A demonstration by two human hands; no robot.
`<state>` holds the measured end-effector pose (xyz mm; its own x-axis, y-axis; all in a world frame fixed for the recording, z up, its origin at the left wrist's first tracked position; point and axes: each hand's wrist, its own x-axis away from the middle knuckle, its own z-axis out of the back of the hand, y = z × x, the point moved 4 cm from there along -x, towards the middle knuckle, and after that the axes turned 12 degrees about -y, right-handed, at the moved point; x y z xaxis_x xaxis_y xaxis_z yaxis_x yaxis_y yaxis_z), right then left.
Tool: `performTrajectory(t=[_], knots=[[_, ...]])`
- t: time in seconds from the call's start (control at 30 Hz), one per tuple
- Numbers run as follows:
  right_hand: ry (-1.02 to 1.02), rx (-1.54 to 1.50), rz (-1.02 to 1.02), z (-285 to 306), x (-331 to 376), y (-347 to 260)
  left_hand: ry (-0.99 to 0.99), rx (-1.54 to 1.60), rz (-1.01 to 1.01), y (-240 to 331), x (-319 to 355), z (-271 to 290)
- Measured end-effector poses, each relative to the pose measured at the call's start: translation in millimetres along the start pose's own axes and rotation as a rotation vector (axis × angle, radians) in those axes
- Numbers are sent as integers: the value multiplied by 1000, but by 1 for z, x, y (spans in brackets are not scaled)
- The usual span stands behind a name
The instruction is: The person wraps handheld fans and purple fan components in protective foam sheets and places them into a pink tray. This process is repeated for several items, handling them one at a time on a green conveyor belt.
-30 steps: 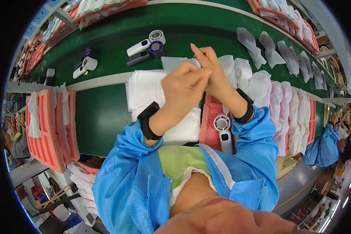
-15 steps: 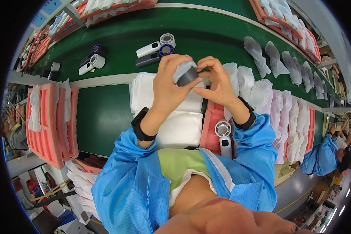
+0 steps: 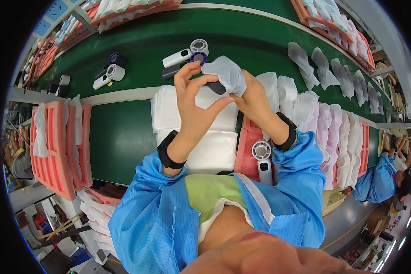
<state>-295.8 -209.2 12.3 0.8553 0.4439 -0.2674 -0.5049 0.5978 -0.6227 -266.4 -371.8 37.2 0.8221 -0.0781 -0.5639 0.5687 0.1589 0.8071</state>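
Both hands hold a dark handheld fan (image 3: 216,87), mostly covered by a thin whitish translucent bag (image 3: 229,74); only its dark end shows. My right hand (image 3: 256,101) is closed around the bagged part, its fingers partly hidden behind the bag. My left hand (image 3: 192,97) curves in a wide C, fingertips on the dark end from above and the thumb reaching beneath it. Below the hands lie stacks of flat white bags (image 3: 210,150). A white handheld fan (image 3: 261,157) with a round head rests in a pink foam tray (image 3: 245,166) near my right forearm.
On the green belt (image 3: 137,59) ahead lie white and dark fans (image 3: 178,58), with another group (image 3: 108,76) farther left. Bagged dark fans (image 3: 325,68) line its right side. Bagged pale fans (image 3: 335,132) stand at right; pink foam trays (image 3: 55,146) stand at left. Another person (image 3: 374,180) is far right.
The bag now covers more of the dark fan and spreads toward the right hand. My right hand has closed around the bagged part; my left hand's fingers have spread wider.
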Motion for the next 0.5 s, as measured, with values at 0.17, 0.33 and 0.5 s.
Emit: performTrajectory(t=[0.17, 0.33, 0.5], knots=[[39, 84, 64, 0, 1, -11, -49, -351, -162, 6, 4, -3], [56, 145, 76, 2, 1, -19, 75, -221, -89, 6, 4, 4], [101, 181, 65, 0, 5, -13, 65, -228, -113, 18, -1, -2]])
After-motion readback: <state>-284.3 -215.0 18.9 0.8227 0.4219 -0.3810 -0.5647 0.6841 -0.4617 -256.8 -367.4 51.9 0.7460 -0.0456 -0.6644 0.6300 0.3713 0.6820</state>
